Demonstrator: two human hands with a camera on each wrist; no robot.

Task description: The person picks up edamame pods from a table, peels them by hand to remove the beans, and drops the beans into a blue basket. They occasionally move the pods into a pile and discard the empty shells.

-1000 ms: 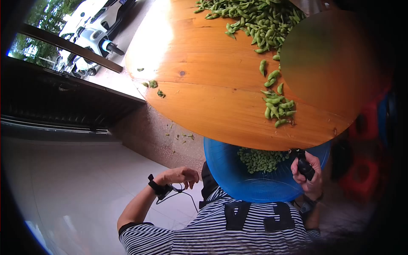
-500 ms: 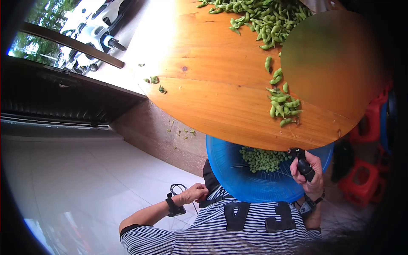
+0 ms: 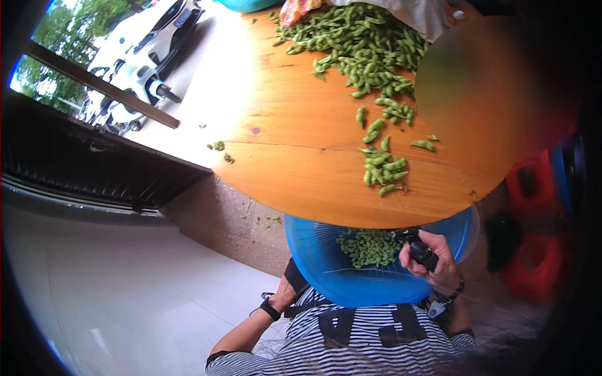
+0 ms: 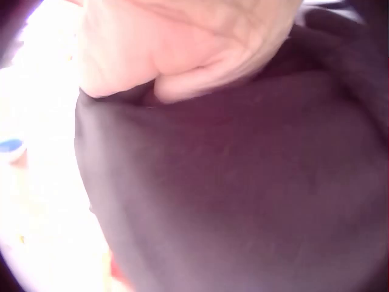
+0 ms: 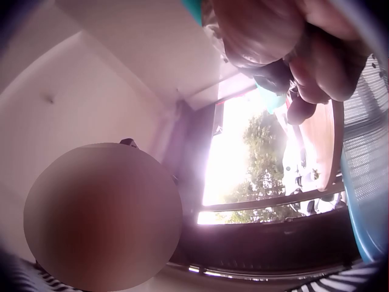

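In the head view my left hand (image 3: 286, 293) is at the side of the dark trousers (image 3: 295, 276), its fingers hidden. The left wrist view shows that hand (image 4: 188, 42) tucked into a fold or pocket of dark cloth (image 4: 231, 176). My right hand (image 3: 439, 262) grips a black handheld object (image 3: 423, 255) above the right part of a blue basin (image 3: 351, 291). Shelled green beans (image 3: 370, 247) lie in the basin, beside that hand. Curled fingers of the right hand (image 5: 292, 48) show at the top of the right wrist view, round something dark (image 5: 273, 77).
A round wooden table (image 3: 282, 175) overhangs the basin's far side. On it lie a heap of green pods (image 3: 370, 50), a smaller cluster (image 3: 382, 168) and a pale bag (image 3: 417, 14). Red stools (image 3: 533, 266) stand at the right, and a white scooter (image 3: 138, 66) is at the upper left.
My left hand has moved from beside the lap into the dark cloth, its fingers now out of sight. The right hand keeps its grip. The head view has shifted, showing more of the table's far side.
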